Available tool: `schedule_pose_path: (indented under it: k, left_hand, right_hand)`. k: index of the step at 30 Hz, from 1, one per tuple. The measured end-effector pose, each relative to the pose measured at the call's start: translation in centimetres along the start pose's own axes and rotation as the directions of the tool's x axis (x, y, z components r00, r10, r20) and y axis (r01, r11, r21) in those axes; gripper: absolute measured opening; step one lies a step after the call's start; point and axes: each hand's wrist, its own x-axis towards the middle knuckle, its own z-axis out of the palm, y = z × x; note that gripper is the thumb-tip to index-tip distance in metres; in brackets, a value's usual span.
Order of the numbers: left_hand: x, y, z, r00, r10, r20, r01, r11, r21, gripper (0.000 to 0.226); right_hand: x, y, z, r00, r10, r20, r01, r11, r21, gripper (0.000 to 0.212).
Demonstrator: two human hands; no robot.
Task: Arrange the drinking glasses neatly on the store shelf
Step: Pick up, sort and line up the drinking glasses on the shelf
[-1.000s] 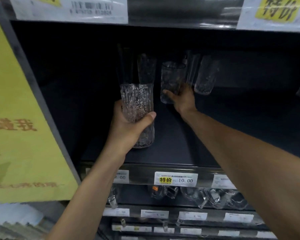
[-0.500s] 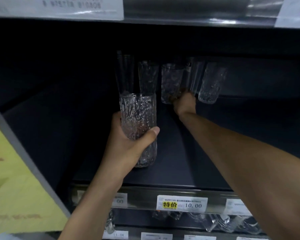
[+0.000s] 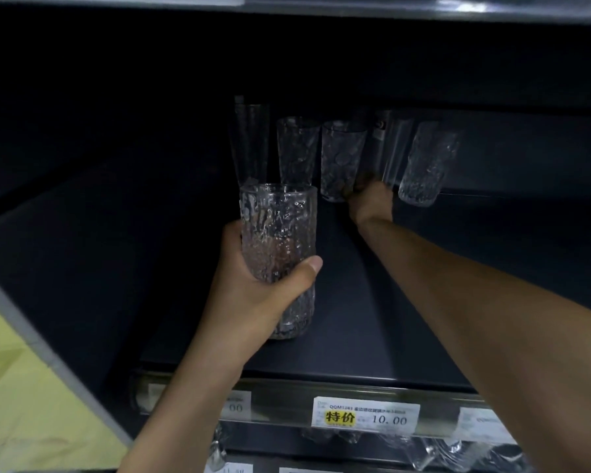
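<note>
Since a second ago, the right hand has been pushed deeper over the shelf. The back glass it was moving is now set in line with the other glasses at the rear. Its fingers are lost in shadow at that glass's base, so a grip cannot be told. The front glass is kept clasped upright by the left hand, thumb wrapped across its middle, nearer than the right hand and to its left. The glass is seen to be tall and clear, with a rough, bark-like surface.
</note>
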Motion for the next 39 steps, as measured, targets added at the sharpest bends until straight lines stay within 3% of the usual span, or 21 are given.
schedule_pose_path:
  k: [4, 14, 39]
  left_hand:
    - [-0.06, 0.02, 0.06, 1.0, 0.011, 0.001, -0.011, 1.0, -0.005, 0.052]
    - [-0.11, 0.12, 0.11, 1.0, 0.023, 0.001, -0.023, 1.0, -0.003, 0.052]
    - [-0.27, 0.37, 0.31, 1.0, 0.017, -0.015, -0.017, 1.0, -0.001, 0.051]
  right_hand:
    - [0.17, -0.03, 0.01, 1.0, 0.025, 0.011, -0.026, 0.999, 0.026, 0.043]
    - [0.22, -0.21, 0.18, 0.999, 0.038, 0.014, -0.037, 0.998, -0.052, 0.039]
    - [0.59, -0.03, 0.5, 0.997, 0.078, -0.003, -0.078, 0.996, -0.03, 0.041]
